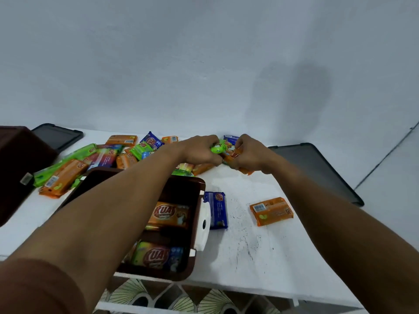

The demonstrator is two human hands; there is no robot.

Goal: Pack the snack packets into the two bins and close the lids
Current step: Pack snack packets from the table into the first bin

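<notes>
**Colours Showing**

Showing dark brown on near bin (200, 191) and far-left bin (20, 155). Mixing orange, green, blue through far pile (106, 155); glowing lime on left-held packet (217, 148), orange on right-held packet (234, 155). Scattering black specks over white table (260, 257); repeating pale-green fans across floor (132, 291).

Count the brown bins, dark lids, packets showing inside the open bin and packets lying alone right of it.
Brown bins: 2, open bin and far-left bin.
Dark lids: 2, left lid and right lid.
Packets showing inside: 2, inner orange packet, inner green packet.
Packets alone: 2, lone blue packet, lone orange packet.
Total: 8.
</notes>
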